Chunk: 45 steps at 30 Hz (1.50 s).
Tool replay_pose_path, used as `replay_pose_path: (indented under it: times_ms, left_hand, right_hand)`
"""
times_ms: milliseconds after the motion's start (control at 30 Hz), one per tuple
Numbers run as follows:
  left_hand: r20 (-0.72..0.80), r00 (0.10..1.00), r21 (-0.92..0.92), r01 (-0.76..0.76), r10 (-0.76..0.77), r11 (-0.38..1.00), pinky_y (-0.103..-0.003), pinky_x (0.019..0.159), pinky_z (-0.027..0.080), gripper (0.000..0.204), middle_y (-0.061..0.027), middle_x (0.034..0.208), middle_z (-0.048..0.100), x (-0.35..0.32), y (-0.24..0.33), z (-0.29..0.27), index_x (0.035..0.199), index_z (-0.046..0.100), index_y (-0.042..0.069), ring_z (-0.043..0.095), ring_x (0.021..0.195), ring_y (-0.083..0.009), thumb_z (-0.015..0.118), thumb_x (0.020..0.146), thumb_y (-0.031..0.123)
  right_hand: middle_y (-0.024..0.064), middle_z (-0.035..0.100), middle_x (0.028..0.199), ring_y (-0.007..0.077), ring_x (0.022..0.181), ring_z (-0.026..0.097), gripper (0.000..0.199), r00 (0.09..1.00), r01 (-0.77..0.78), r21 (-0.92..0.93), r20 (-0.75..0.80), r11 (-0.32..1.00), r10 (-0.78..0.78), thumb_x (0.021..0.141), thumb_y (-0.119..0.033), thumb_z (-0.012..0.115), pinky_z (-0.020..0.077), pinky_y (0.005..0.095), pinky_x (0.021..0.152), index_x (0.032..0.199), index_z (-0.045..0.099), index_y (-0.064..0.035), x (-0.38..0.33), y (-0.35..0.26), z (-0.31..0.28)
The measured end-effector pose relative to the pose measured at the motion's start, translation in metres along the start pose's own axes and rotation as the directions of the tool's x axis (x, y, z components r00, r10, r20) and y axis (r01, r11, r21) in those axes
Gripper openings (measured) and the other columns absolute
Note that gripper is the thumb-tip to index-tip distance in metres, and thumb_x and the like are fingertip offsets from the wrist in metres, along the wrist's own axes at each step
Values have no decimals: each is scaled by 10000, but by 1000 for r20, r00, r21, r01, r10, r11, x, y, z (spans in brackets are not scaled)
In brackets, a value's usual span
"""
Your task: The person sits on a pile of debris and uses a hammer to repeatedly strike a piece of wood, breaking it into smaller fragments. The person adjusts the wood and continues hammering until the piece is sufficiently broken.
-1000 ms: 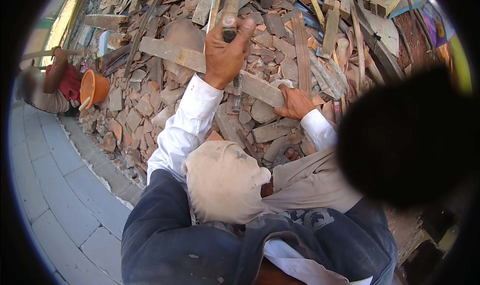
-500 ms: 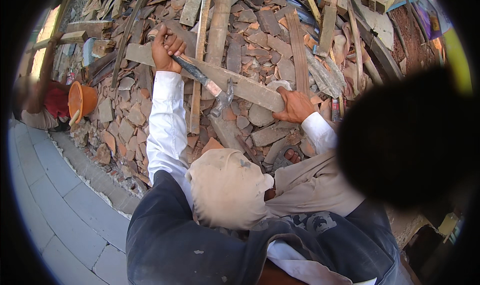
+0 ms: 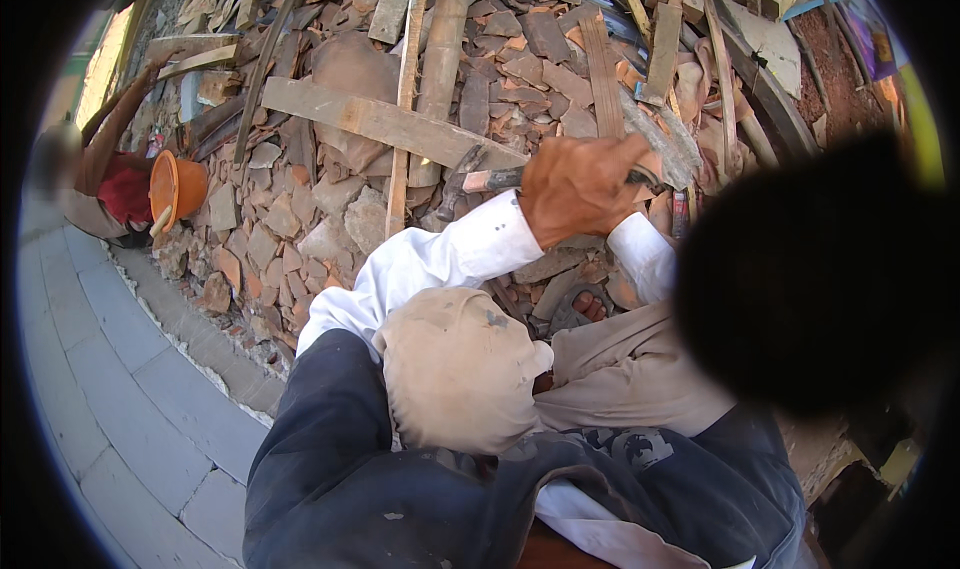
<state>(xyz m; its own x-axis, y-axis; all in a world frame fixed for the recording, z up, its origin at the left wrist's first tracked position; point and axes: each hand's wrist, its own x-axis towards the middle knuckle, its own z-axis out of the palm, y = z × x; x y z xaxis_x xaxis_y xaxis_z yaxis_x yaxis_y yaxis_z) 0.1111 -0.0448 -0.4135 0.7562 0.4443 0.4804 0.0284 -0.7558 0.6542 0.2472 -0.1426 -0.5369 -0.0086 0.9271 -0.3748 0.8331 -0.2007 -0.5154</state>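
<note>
My left hand (image 3: 575, 189) reaches across to the right, its fingers closed round the dark handle of a claw hammer (image 3: 490, 180). The hammer's metal head points left, just below a wooden plank (image 3: 370, 119); whether they touch I cannot tell. That plank slants down to the right over the rubble, and its right end goes out of sight behind my left hand. My right hand is mostly hidden beneath and behind the left one. Its white cuff (image 3: 642, 254) shows, but its fingers and anything in them do not.
Broken tiles (image 3: 285, 219) lie all around, with loose wooden strips (image 3: 404, 99) across them. A sandalled foot (image 3: 585, 307) is close below my hands. At the left, another person in red (image 3: 125, 189) is beside an orange bucket-like container (image 3: 178, 191). Grey paving (image 3: 120, 359) runs along the lower left.
My left hand has swung rightward with the hammer, from the plank's left part to over my right hand. The hammer now lies almost level. The plank sits slightly higher in view.
</note>
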Motion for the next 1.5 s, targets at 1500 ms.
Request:
replay_pose_path:
  times_ms: [1500]
  left_hand:
    - [248,940,330,-308,233,892,-437,508,553,178,-114,662,661,-28,-15,76,964,540,87,710,613,-287,627,829,165]
  right_hand:
    - [239,707,984,434,901,684,612,987,89,8,-132,996,-87,679,-395,784,525,512,837,1148,607,-45,-3,4,8]
